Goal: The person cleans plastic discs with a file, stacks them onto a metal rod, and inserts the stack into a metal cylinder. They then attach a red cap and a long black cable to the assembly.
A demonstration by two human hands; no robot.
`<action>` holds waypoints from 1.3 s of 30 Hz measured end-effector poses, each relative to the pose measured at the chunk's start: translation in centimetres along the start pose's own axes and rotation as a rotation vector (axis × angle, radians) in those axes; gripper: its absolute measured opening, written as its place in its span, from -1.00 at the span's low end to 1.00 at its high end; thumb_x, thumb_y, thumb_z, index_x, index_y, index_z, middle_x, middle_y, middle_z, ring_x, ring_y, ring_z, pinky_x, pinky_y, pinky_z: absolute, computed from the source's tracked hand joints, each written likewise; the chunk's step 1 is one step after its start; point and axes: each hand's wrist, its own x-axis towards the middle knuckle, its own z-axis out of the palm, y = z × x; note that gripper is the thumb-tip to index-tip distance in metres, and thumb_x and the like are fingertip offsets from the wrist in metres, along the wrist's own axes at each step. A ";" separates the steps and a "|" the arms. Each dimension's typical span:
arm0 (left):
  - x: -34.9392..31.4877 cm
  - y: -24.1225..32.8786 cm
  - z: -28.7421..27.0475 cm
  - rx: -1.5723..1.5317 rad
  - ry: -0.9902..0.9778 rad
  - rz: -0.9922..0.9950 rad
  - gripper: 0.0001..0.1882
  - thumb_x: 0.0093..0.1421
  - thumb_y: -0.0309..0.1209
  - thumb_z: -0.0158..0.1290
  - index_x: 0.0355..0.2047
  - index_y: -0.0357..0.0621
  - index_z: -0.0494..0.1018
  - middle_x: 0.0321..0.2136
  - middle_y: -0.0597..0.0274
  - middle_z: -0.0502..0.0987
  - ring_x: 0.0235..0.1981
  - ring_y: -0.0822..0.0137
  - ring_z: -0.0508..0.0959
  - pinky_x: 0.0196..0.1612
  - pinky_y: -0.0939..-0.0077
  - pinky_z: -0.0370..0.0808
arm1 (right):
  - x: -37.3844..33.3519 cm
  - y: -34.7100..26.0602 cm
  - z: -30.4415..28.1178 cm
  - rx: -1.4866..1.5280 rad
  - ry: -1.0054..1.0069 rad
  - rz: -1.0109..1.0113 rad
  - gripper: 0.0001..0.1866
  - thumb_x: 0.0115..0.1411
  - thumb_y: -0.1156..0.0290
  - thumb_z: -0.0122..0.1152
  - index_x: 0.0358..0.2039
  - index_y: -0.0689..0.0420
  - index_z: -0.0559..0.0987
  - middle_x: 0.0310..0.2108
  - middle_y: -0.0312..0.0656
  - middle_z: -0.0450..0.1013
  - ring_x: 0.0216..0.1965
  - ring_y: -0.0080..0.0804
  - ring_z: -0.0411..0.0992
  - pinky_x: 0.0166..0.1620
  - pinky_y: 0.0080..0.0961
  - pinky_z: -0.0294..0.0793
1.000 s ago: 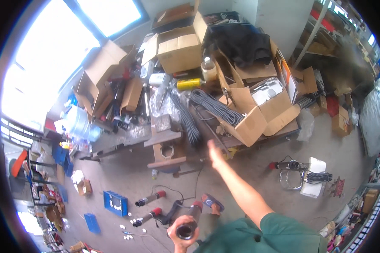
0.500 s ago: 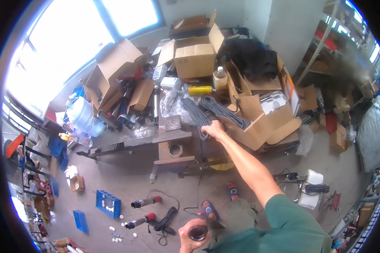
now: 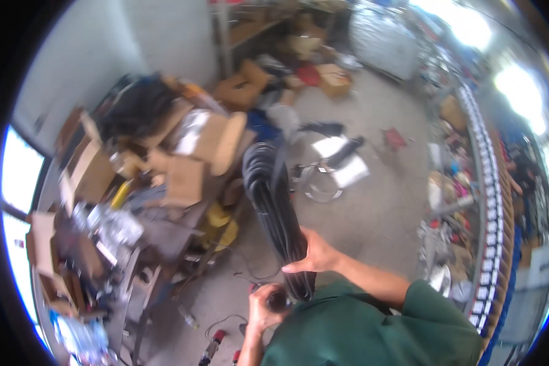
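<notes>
A long coiled bundle of dark cable [image 3: 269,204] stands out in front of me, its near end close to my body. My right hand [image 3: 314,253] is closed around the lower part of that bundle, thumb across it. Just to the left, my left hand [image 3: 263,310] grips a dark metal cylinder [image 3: 279,300], seen end-on with its round end toward me. The rest of the cylinder is hidden below the hand. The cable's near end comes close to the cylinder; whether they touch I cannot tell.
A cluttered workbench [image 3: 165,241] runs along the left, with open cardboard boxes [image 3: 186,180] and plastic bags [image 3: 113,226]. On the floor lie a white panel [image 3: 348,165] with dark cable and a red-ended cylinder [image 3: 212,346]. Loaded shelving [image 3: 451,244] lines the right.
My view has swung to the right, away from the bench. My right hand has lifted a cable bundle off the bench and brought it near my body. My left hand keeps its cylinder.
</notes>
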 end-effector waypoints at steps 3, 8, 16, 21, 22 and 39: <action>3.7 -0.1 3.9 0.035 -0.110 0.050 -0.58 -0.22 -0.48 0.44 -0.28 -0.13 0.61 -0.29 0.15 0.71 -0.21 0.14 0.71 -0.04 0.29 0.62 | -5.7 3.7 -7.4 0.145 0.359 0.092 -0.37 0.00 0.43 0.58 0.08 0.27 0.51 -0.16 -0.24 0.57 -0.11 -0.45 0.53 0.04 -0.39 0.56; 11.6 -4.0 11.9 0.073 -0.097 0.043 -0.56 -0.21 -0.49 0.45 -0.25 -0.12 0.59 -0.29 0.15 0.70 -0.23 0.15 0.71 -0.06 0.32 0.62 | -7.8 14.2 -25.2 0.146 0.883 0.263 -0.72 0.11 0.39 0.46 -0.24 0.30 0.65 -0.36 -0.17 0.65 -0.40 -0.44 0.61 -0.26 -0.42 0.62; 26.4 -19.7 24.6 -0.026 0.078 -0.146 -0.60 -0.16 -0.56 0.36 -0.23 -0.17 0.58 -0.30 0.17 0.68 -0.20 0.35 0.68 0.00 0.35 0.61 | 4.7 37.1 -48.7 0.128 1.121 0.378 -0.68 0.19 0.28 0.50 -0.26 0.32 0.71 -0.32 -0.24 0.64 -0.33 -0.49 0.55 -0.21 -0.42 0.54; 36.1 -25.8 34.8 -0.029 -0.009 -0.025 -0.55 -0.19 -0.54 0.39 -0.20 -0.19 0.58 -0.17 0.06 0.67 -0.03 0.00 0.66 0.12 0.18 0.56 | 7.6 48.6 -57.9 -0.103 0.887 0.695 -0.32 0.28 -0.12 0.39 0.12 0.24 0.57 -0.02 -0.07 0.59 -0.16 -0.30 0.58 -0.26 -0.26 0.64; 38.1 -26.8 37.4 -0.099 -0.004 0.038 -0.57 -0.17 -0.53 0.38 -0.21 -0.20 0.59 -0.17 0.06 0.67 -0.02 -0.01 0.66 0.15 0.15 0.54 | 6.9 51.2 -60.8 -0.267 0.829 0.715 -0.27 0.27 -0.18 0.38 0.15 0.23 0.54 0.00 -0.04 0.58 -0.16 -0.26 0.58 -0.30 -0.24 0.65; 50.2 -35.6 44.8 -0.100 -0.079 0.142 -0.42 -0.21 -0.28 0.37 -0.12 -0.20 0.54 -0.13 -0.04 0.63 -0.02 -0.19 0.59 0.11 0.00 0.50 | 6.7 47.9 -43.8 -0.429 0.384 0.364 -0.34 0.26 0.17 0.47 0.24 0.25 0.45 0.01 -0.07 0.49 -0.11 -0.29 0.55 -0.24 -0.43 0.51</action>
